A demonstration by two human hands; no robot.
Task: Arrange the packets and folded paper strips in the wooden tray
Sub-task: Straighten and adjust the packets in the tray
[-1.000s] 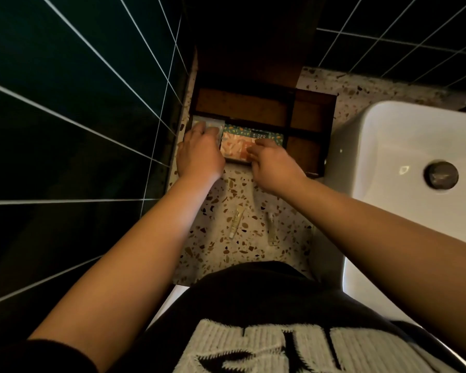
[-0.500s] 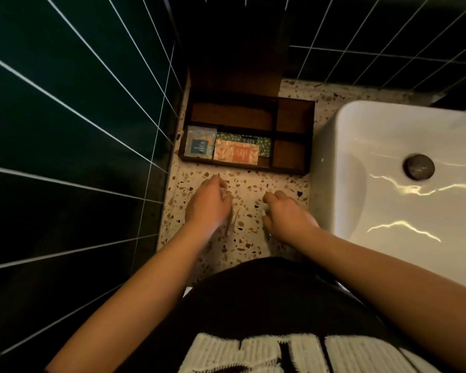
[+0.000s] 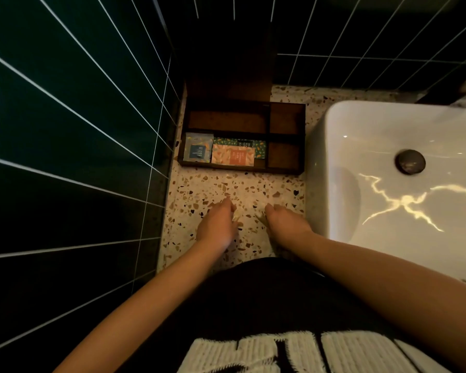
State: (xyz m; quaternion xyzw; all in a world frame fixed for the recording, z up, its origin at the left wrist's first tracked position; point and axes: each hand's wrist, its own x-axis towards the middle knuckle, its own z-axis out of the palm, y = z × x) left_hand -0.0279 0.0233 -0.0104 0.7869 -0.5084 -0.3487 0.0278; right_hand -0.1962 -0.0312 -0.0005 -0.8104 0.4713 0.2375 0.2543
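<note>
3 packets (image 3: 228,152) fill the wooden tray's (image 3: 285,172) near-left compartment; both hands' finger grip unclear.

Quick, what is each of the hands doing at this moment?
Left hand: down on the counter, closing on a paper strip; grip cannot be told.
Right hand: same, at another strip; cannot be told.
</note>
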